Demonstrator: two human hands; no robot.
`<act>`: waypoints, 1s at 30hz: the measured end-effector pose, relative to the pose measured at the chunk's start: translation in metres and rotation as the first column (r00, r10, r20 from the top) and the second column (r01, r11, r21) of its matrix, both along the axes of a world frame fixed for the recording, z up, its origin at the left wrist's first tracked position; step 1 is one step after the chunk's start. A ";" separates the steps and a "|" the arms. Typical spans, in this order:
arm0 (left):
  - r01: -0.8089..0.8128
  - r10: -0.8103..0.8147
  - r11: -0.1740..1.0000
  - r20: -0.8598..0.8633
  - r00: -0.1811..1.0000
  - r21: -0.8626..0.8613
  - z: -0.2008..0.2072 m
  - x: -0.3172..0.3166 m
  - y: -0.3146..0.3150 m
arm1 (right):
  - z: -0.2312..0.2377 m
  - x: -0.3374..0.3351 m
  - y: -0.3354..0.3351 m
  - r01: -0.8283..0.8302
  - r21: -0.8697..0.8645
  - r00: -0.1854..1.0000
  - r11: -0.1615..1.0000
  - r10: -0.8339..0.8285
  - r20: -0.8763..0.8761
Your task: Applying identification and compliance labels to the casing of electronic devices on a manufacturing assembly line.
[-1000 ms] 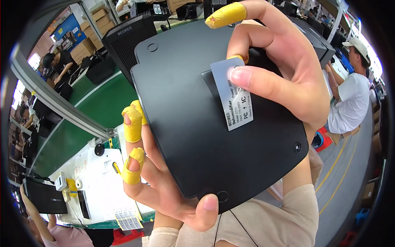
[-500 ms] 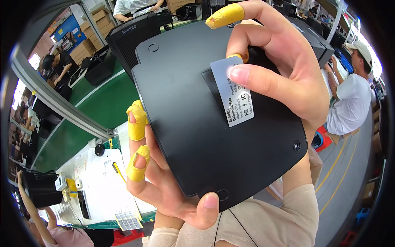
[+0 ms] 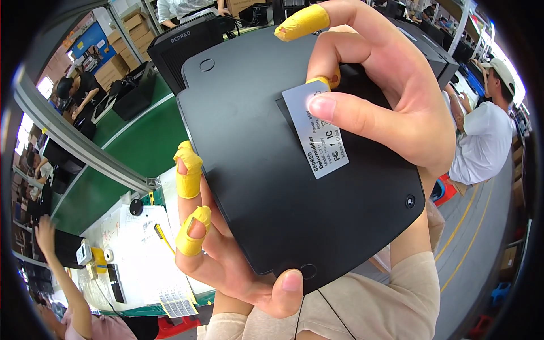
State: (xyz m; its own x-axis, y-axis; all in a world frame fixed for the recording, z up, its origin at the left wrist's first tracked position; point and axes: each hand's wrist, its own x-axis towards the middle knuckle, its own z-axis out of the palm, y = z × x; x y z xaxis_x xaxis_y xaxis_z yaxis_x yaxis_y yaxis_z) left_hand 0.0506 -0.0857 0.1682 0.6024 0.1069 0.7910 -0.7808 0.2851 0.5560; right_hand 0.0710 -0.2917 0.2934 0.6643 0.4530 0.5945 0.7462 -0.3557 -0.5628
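Note:
A black, flat-faced plastic housing [image 3: 255, 170] with rounded corners fills the middle of the view, tilted towards me. My left hand [image 3: 226, 260] grips its lower left side, thumb on the near edge and yellow-taped fingers along the left side. My right hand [image 3: 391, 96] pinches a silver-grey printed label [image 3: 317, 136] by its upper part, between thumb and a taped finger. The label lies at an angle over a shallow rectangular recess [image 3: 282, 107], covering most of it. How far it sticks to the surface I cannot tell. A small round hole [image 3: 410, 201] shows near the right corner.
On the white worktop [image 3: 136, 255] at left are a yellow utility knife [image 3: 164, 237], a sheet of labels [image 3: 177, 301] and a round black disc [image 3: 136, 207]. Behind stands a black ribbed unit [image 3: 181, 48] near a green conveyor [image 3: 136, 136]. Co-workers sit left and right.
The housing and both hands have shifted slightly left, with the label still pinched. At lower left, a co-worker's hand has risen away from a black box.

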 end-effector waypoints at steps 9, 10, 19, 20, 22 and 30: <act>-0.003 0.005 1.000 0.051 0.999 -0.030 0.000 0.003 -0.002 | -0.002 0.003 0.009 -0.005 -0.072 0.997 0.997 0.011 0.071; 0.000 0.001 1.000 0.042 0.999 -0.029 0.001 0.002 -0.002 | -0.002 0.003 0.010 -0.006 -0.081 0.997 0.997 0.013 0.079; -0.064 0.062 0.998 0.076 0.995 0.020 -0.004 0.002 0.002 | 0.024 0.003 0.012 0.261 -0.614 0.795 0.745 0.195 0.574; -0.083 0.084 0.996 0.040 0.996 -0.014 -0.002 0.000 0.001 | 0.026 0.006 0.015 0.257 -0.611 0.794 0.749 0.197 0.575; -0.076 0.077 0.997 0.036 0.996 -0.009 0.000 0.001 -0.007 | 0.027 0.003 0.017 0.305 -0.452 0.904 0.838 -0.105 0.414; -0.073 0.073 0.997 -0.005 0.997 0.003 0.027 0.053 -0.023 | -0.034 0.059 -0.037 0.215 0.473 0.966 0.855 -0.257 0.026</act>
